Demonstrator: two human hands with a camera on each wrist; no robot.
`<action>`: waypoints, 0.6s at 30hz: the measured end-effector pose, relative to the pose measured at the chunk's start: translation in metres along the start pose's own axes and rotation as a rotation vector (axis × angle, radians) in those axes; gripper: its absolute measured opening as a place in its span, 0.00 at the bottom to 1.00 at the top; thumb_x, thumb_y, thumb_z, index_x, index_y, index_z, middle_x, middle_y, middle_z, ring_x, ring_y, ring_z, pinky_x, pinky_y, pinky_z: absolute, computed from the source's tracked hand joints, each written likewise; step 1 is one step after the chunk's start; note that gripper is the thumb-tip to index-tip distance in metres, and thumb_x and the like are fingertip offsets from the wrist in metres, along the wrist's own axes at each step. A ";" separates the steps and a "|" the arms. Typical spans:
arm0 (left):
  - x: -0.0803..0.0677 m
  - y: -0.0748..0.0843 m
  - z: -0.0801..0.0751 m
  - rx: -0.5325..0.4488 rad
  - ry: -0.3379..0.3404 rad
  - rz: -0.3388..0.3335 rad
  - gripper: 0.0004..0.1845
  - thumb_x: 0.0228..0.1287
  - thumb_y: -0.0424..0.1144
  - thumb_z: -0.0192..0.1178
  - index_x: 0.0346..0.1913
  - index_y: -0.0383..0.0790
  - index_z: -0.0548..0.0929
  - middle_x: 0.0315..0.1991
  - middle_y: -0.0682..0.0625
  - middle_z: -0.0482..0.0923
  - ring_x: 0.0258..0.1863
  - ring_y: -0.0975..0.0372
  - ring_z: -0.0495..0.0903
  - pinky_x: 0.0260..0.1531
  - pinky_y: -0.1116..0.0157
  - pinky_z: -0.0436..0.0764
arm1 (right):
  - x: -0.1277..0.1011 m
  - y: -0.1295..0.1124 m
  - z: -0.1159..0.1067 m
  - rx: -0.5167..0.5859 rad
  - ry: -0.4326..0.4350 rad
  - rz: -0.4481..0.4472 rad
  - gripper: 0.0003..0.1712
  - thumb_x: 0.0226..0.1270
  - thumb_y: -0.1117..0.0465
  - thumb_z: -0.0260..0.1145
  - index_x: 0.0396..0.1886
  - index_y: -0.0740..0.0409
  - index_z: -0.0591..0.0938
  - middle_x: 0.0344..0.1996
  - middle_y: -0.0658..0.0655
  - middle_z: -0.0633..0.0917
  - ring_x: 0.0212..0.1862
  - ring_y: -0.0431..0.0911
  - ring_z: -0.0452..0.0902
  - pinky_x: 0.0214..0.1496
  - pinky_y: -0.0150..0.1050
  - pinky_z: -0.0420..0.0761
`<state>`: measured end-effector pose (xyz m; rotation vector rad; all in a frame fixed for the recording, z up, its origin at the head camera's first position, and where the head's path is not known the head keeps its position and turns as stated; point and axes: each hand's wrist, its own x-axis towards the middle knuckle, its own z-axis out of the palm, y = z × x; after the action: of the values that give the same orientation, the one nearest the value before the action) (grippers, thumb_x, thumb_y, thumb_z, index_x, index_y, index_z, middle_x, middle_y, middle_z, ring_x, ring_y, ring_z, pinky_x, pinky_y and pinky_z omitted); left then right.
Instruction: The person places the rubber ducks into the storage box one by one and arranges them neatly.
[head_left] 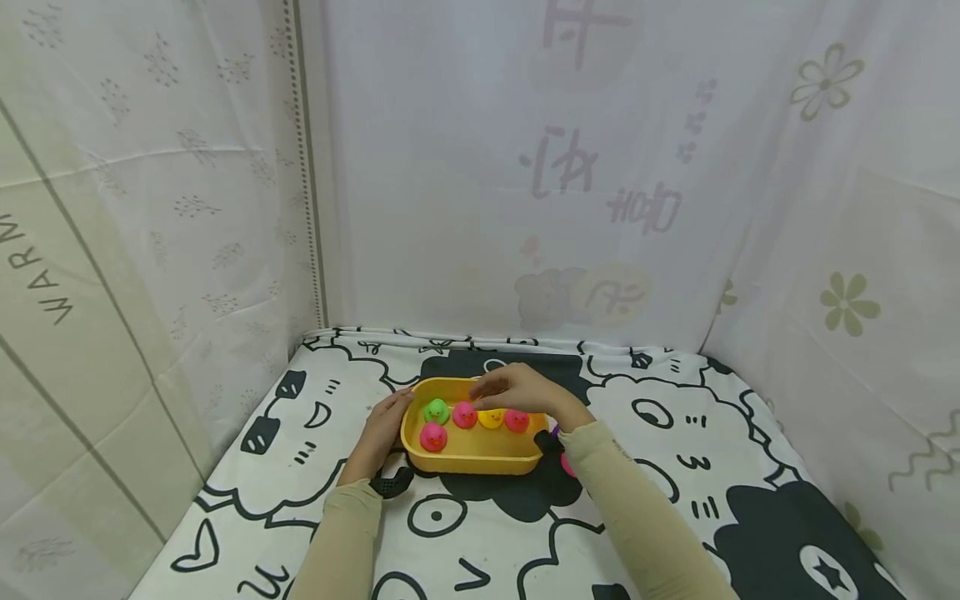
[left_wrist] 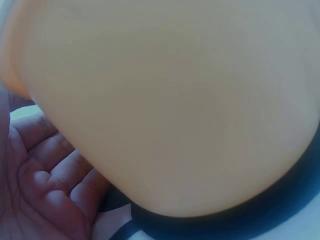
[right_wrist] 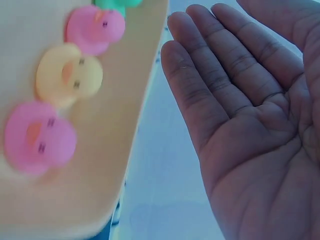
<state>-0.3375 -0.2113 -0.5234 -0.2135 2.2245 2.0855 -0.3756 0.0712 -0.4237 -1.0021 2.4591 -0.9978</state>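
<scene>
Yellow plastic forms the shallow tray with rounded corners point(head_left: 480, 464) just below the centre of the head view, and our work seems to be handling the small toys in it. Four line up across it: a round-headed green toy duck point(head_left: 437, 412), a pink toy duck point(head_left: 464, 415), a yellow toy duck with an orange bill point(head_left: 491, 418) and, at the right end, a second pink toy duck point(head_left: 517, 421). A third pink toy duck point(head_left: 432, 437) sits lower left.

Our right hand point(head_left: 525, 390) hangs over the row; the right wrist view shows its palm bare, fingers nearly straight, holding nothing. Our left hand point(head_left: 386, 427) lies at the tray's left end, but its fingertips are hidden in the left wrist view, so we cannot tell whether it grips the rim or merely rests there.

To do this well, we should steady the tray with the left hand so it cannot slide on the black-and-white printed cloth point(head_left: 465, 575). With the right, we would come straight down on one duck's body and pinch lightly, since its close neighbours could be knocked. Our sleeve should clear the half-hidden pink object point(head_left: 567, 465) outside the tray's right end.
</scene>
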 end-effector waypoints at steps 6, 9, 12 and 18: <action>0.002 0.000 0.000 -0.016 0.005 -0.019 0.32 0.75 0.59 0.50 0.74 0.45 0.68 0.72 0.42 0.67 0.64 0.51 0.74 0.57 0.57 0.79 | -0.028 0.020 -0.015 0.032 0.057 0.023 0.24 0.67 0.44 0.70 0.57 0.51 0.86 0.53 0.51 0.87 0.54 0.42 0.82 0.59 0.46 0.80; 0.002 0.000 0.000 -0.007 0.008 -0.018 0.33 0.75 0.60 0.50 0.74 0.45 0.67 0.72 0.42 0.66 0.65 0.51 0.74 0.58 0.56 0.78 | -0.042 0.031 -0.021 0.057 0.098 0.045 0.26 0.66 0.44 0.71 0.57 0.53 0.85 0.53 0.53 0.87 0.55 0.44 0.82 0.59 0.48 0.80; 0.003 0.001 0.000 -0.012 0.010 -0.020 0.33 0.75 0.60 0.50 0.74 0.45 0.67 0.73 0.42 0.65 0.66 0.51 0.72 0.61 0.54 0.76 | -0.056 0.042 -0.026 0.076 0.146 0.083 0.24 0.66 0.44 0.71 0.55 0.50 0.86 0.52 0.51 0.87 0.55 0.45 0.82 0.58 0.48 0.81; 0.004 0.000 0.001 -0.019 0.009 -0.022 0.33 0.75 0.60 0.50 0.74 0.45 0.67 0.73 0.42 0.65 0.67 0.50 0.72 0.61 0.53 0.75 | -0.087 0.067 -0.028 0.109 0.253 0.166 0.17 0.65 0.45 0.72 0.51 0.42 0.87 0.48 0.46 0.88 0.52 0.46 0.83 0.55 0.48 0.83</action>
<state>-0.3414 -0.2109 -0.5243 -0.2479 2.1987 2.0992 -0.3612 0.1805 -0.4489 -0.6594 2.6022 -1.2522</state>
